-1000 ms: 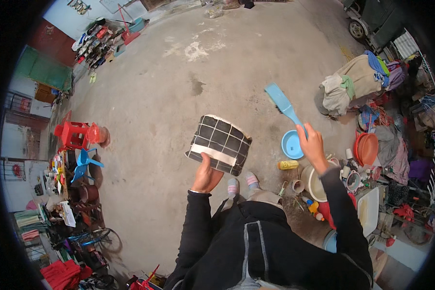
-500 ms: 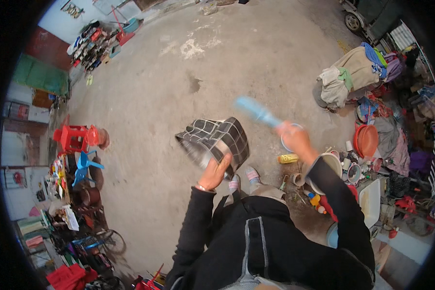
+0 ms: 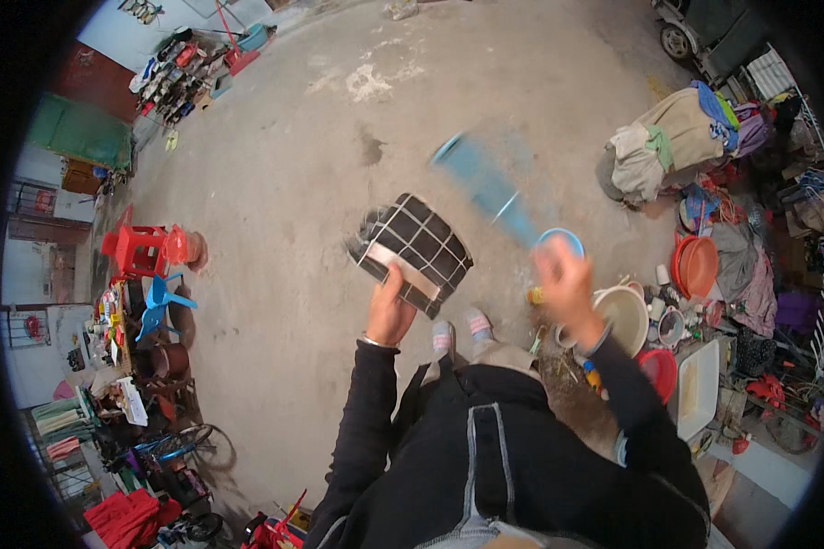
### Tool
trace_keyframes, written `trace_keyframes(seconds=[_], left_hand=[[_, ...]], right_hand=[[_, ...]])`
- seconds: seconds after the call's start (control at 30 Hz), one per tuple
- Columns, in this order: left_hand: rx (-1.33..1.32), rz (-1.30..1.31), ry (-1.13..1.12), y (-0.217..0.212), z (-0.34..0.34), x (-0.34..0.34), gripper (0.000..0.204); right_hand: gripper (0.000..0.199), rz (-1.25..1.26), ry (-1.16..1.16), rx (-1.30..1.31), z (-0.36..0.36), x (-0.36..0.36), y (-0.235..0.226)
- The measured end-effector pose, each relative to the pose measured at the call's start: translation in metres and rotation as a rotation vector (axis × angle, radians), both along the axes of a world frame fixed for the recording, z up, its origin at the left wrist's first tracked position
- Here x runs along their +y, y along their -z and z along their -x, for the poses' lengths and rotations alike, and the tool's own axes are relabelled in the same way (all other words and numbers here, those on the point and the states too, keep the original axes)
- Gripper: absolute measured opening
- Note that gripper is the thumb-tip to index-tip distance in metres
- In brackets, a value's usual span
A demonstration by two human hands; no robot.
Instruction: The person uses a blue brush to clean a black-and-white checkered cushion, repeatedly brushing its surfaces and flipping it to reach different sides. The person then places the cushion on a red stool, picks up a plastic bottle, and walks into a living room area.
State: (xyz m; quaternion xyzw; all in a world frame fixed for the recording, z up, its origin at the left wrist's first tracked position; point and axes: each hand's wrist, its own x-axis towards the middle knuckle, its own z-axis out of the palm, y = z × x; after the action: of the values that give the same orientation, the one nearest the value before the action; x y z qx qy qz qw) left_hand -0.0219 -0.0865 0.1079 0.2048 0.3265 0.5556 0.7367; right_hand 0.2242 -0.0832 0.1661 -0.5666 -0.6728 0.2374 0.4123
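Note:
My left hand [image 3: 392, 309] is closed on the lower edge of a black fabric piece with a white grid [image 3: 418, 240], perhaps a cap or pouch, with a pale band by my thumb. It is tilted in front of me above the concrete floor. My right hand [image 3: 566, 285] is wrapped round the end of a light-blue, long-handled tool [image 3: 491, 190]. Motion smears the tool, so its exact kind cannot be read; its wide end points up and left, apart from the fabric. A blue-rimmed ring [image 3: 560, 240] shows beside my right fingers.
At right by my feet stand a cream bucket [image 3: 622, 320], a red basin [image 3: 657, 373] and a white tub [image 3: 699, 391]. A cloth-covered heap [image 3: 668, 137] lies farther off. To the left are a red stool [image 3: 141, 251], a blue chair [image 3: 159, 306] and a bicycle [image 3: 185, 446].
The checked fabric has turned, its hollow side tipping out of sight and its gridded face showing. The blue tool has swung, its wide end shifting farther from me.

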Motion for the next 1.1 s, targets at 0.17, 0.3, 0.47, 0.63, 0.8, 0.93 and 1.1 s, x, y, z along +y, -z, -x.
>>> trace_keyframes(seconds=[0.17,0.3,0.47,0.63,0.8,0.93,1.1], left_hand=[[-0.378,0.018,-0.048,0.002,-0.011,0.001,0.049],[-0.456,0.043,-0.128,0.022,-0.003,-0.002,0.053],[-0.593,0.040,-0.093,0.017,-0.001,0.001,0.052],[-0.565,0.013,-0.118,0.025,0.009,0.004,0.053],[-0.341,0.038,-0.089,0.009,-0.013,-0.010,0.049],[0.139,0.079,-0.003,0.027,0.000,-0.023,0.040],[0.778,-0.250,0.094,0.022,-0.009,-0.029,0.029]], right_hand=[[0.020,0.121,0.065,-0.300,-0.030,0.008,0.091],[0.025,0.069,0.149,0.003,-0.023,0.000,0.023],[0.023,0.059,0.072,-0.265,-0.031,-0.020,0.095],[0.025,0.210,0.232,-0.133,-0.045,-0.015,0.081],[0.026,0.260,0.266,-0.225,-0.087,-0.010,0.117],[0.027,0.216,0.219,0.096,-0.077,-0.002,0.098],[0.020,0.308,0.119,0.345,-0.036,-0.008,0.074]])
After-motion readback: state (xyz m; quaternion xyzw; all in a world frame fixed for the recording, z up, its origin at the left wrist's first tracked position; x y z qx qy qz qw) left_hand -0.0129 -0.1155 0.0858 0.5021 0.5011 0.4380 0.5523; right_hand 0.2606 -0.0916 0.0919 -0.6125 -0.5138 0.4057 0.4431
